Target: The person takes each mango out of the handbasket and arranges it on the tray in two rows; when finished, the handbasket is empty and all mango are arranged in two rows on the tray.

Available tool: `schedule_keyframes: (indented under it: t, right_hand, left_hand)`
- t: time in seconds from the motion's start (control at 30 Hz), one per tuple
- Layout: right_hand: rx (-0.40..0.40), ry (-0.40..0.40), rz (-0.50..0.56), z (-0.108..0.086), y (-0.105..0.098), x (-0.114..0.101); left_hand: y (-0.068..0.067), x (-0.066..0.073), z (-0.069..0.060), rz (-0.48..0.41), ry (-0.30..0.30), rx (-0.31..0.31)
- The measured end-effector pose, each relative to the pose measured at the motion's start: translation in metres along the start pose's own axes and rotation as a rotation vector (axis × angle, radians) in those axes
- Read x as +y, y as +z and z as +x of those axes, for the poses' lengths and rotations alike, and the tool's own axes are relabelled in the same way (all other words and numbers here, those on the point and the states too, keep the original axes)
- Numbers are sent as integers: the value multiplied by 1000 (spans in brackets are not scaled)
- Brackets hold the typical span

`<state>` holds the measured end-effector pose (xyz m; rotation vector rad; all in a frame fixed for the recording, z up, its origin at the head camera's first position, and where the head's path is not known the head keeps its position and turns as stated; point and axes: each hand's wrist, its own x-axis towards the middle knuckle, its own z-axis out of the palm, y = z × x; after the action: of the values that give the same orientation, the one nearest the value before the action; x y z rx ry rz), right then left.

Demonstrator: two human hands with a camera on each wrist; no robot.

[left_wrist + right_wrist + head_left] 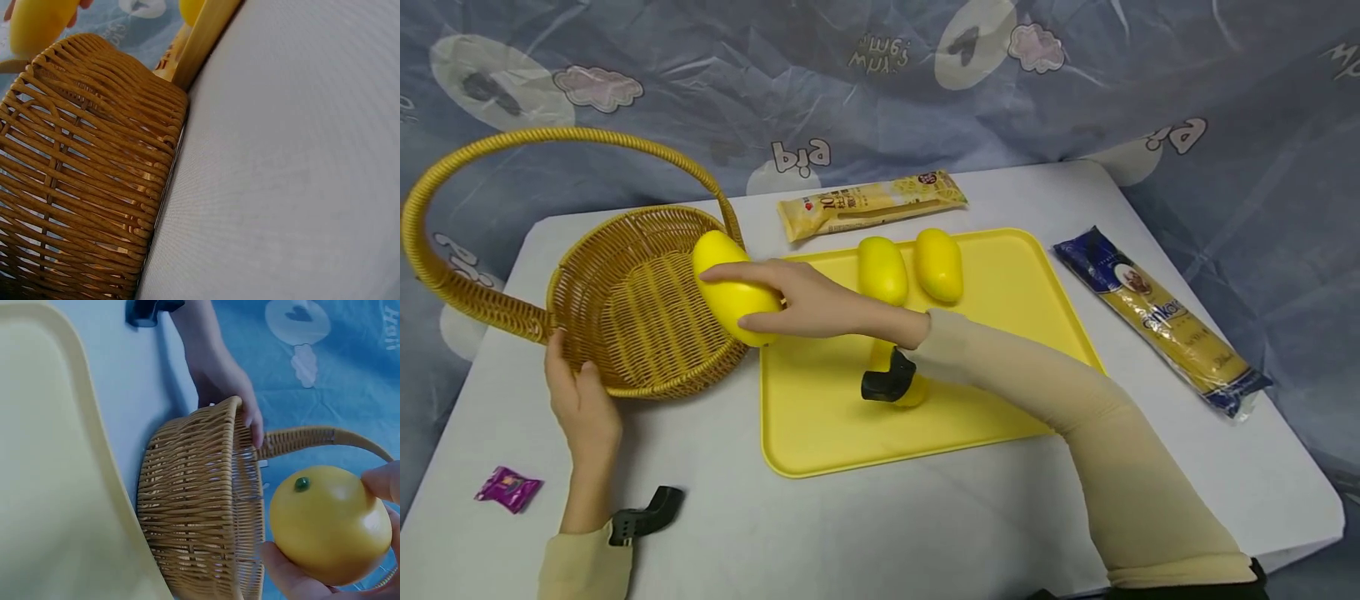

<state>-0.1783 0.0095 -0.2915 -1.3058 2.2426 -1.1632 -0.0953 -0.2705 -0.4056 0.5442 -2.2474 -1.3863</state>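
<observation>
My right hand [790,300] grips a yellow mango [726,279] above the right rim of a wicker basket [655,308]. Thumb and fingers wrap the mango, and a green stem nub shows on it in the right wrist view. My left hand [583,408] holds the basket's near-left rim beside the handle's foot, fingers hooked over the edge. The basket's visible inside holds nothing. Two more mangoes, one [882,271] and another [938,265], lie on a yellow tray [820,433]. Another yellow object [913,393] on the tray is mostly hidden under my right wrist.
A yellow noodle packet [872,204] lies behind the tray. To its right is a blue and gold pasta bag [1161,321]. A purple wrapped candy [508,489] sits at the table's left front. The basket's tall handle [572,136] arches up at the left.
</observation>
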Motion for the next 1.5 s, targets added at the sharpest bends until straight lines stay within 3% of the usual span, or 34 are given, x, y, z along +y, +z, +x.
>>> schedule_keyframes:
  t: [0.4,0.73,0.9,1.1,1.5]
  right_hand:
    - [84,37,2,-48,-19,-3]
    - [165,197,113,-97,-29,0]
    - [163,261,153,-116,-34,5]
    - [185,325,187,-136,-40,8]
    - [225,345,305,-176,-43,27]
  left_hand:
    - [1,0,0,-9,23,5]
    - [3,-2,0,-16,12,9]
    - [1,-2,1,-8,-6,9]
    - [3,-1,0,-17,15,13]
    - [2,-2,0,-12,24,19]
